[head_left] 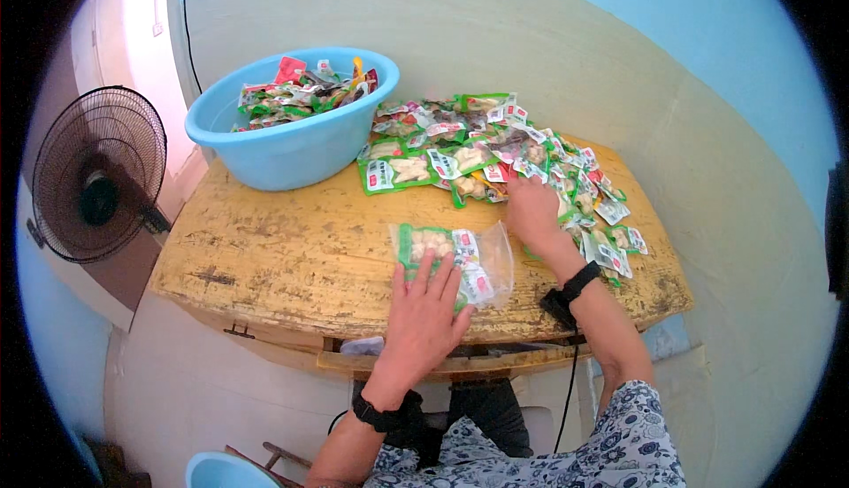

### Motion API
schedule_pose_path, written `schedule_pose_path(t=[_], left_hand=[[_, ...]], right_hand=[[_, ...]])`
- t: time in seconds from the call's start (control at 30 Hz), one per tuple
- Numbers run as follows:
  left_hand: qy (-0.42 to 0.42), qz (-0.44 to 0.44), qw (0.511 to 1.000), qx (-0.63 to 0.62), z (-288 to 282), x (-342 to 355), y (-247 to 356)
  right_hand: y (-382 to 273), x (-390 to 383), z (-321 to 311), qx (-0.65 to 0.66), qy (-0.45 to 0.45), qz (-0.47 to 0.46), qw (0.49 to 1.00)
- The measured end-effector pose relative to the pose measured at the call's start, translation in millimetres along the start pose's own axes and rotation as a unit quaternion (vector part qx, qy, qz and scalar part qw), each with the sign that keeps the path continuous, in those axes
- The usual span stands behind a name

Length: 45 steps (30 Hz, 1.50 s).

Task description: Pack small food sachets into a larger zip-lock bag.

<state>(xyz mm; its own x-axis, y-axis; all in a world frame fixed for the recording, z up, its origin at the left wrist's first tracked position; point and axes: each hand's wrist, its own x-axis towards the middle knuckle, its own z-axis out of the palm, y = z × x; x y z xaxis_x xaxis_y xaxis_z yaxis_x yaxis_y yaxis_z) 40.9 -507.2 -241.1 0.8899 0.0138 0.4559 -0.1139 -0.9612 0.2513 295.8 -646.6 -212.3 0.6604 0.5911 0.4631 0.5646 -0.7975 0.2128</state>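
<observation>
My left hand lies flat with spread fingers on a clear plastic bag near the table's front edge. Inside the bag are small green-and-white food packets with pale pieces showing through. Farther off to the right, my right hand reaches into a heap of similar food packets. Its fingers are bent and pinched at a red-and-white food packet in the heap; the fingertips are partly hidden among the packs. Both wrists wear black bands.
A large blue basin full of mixed packets stands at the table's back left. The worn yellow wooden table has a partly open drawer in front. A black fan stands left; a dark cabled device sits by my right wrist.
</observation>
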Motion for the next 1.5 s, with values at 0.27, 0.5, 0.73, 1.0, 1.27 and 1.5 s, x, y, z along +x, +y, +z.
schedule_pose_path(t=[0.27,0.5,0.73,1.0,1.27,1.5], left_hand=[[-0.003,0.007,1.0,-0.005,1,-1,0],[0.175,0.018,0.971,-0.162,-23,-12,5],[-0.04,-0.22,0.52,-0.824,-56,-31,58],[0.033,-0.324,0.56,-0.761,-42,-66,60],[0.044,-0.294,0.651,-0.698,-36,-69,59],[0.057,-0.224,0.751,-0.619,-29,-43,77]], right_hand=[[11,-33,-86,0.294,0.07,0.129,0.945],[-3,-96,-127,0.517,0.172,0.081,0.834],[-46,-171,-150,0.267,0.276,-0.214,0.898],[-53,-213,-145,0.328,0.159,-0.238,0.9],[-54,-230,-140,0.836,-0.096,0.224,0.492],[-51,-223,-122,0.794,-0.059,0.275,0.539]])
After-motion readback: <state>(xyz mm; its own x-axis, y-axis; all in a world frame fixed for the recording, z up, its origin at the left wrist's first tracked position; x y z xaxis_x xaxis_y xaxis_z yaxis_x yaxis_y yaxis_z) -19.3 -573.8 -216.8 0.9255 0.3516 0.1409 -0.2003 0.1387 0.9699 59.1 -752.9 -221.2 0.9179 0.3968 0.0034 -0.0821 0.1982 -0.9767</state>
